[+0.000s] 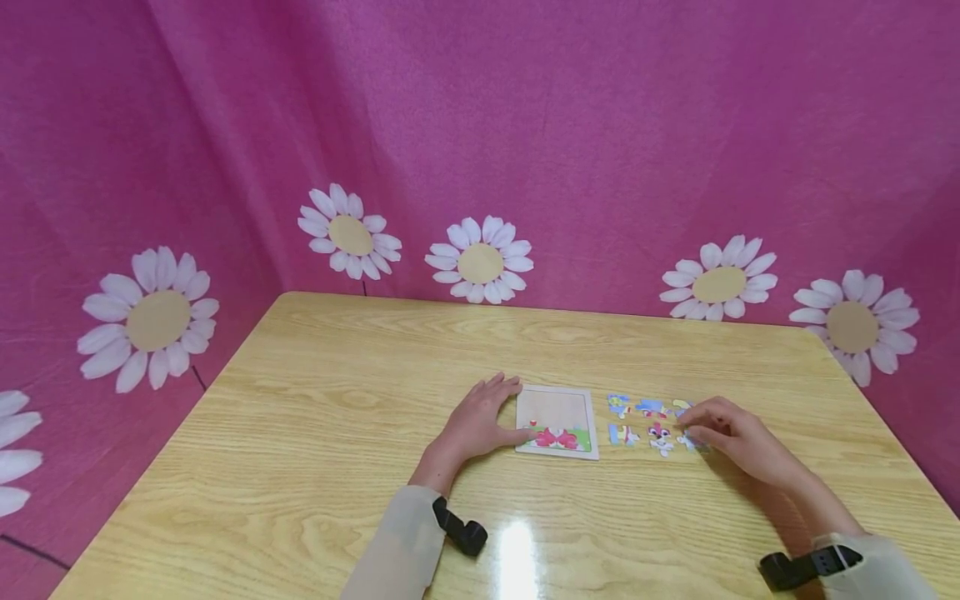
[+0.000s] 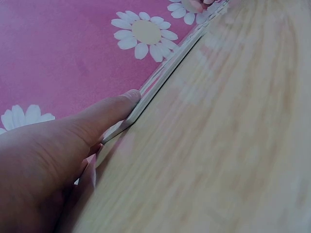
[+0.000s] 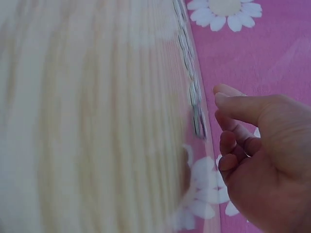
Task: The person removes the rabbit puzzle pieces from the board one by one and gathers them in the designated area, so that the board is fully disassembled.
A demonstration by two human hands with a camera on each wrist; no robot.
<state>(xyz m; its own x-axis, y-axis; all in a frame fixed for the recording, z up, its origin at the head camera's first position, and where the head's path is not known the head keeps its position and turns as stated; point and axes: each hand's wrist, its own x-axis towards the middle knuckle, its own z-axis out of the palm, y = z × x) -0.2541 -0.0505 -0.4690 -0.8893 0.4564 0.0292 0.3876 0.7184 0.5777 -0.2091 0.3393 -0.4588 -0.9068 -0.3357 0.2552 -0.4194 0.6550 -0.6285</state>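
Observation:
A square wooden puzzle board (image 1: 557,408) with a pale rim lies flat on the table. Along its near side sits a strip of picture (image 1: 558,438) in green and pinkish red; bare wood shows above that. My left hand (image 1: 480,421) rests at the board's left side, its thumb (image 2: 121,107) on the rim and the other fingers stretched toward the far corner. Right of the board lie several loose jigsaw pieces (image 1: 660,439), blue, white and red, in two rows. Over the rightmost pieces hovers my right hand (image 1: 738,437), fingers loosely bent, thumb and forefinger apart with nothing visible between them.
The wood-grain table (image 1: 337,400) extends around the board on every side. Behind it hangs a magenta cloth (image 1: 585,150) printed with white daisies. Each wrist carries a black strap with a small camera (image 1: 468,536).

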